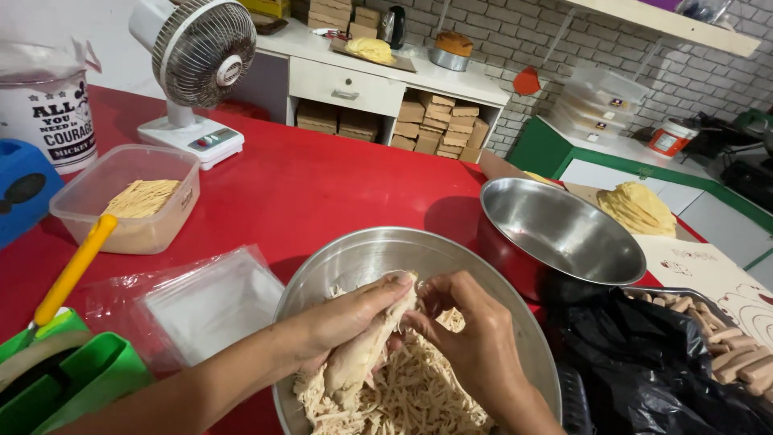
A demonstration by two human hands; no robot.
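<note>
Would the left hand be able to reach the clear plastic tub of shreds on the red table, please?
Probably yes: the left hand holds a chicken piece over the bowl, and only flat plastic bags lie toward the tub.

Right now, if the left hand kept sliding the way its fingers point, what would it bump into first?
The left hand points right and slightly up, holding a chunk of cooked chicken. It would meet the right hand's fingers almost at once; past those, probably the far rim of the big steel bowl.
</note>
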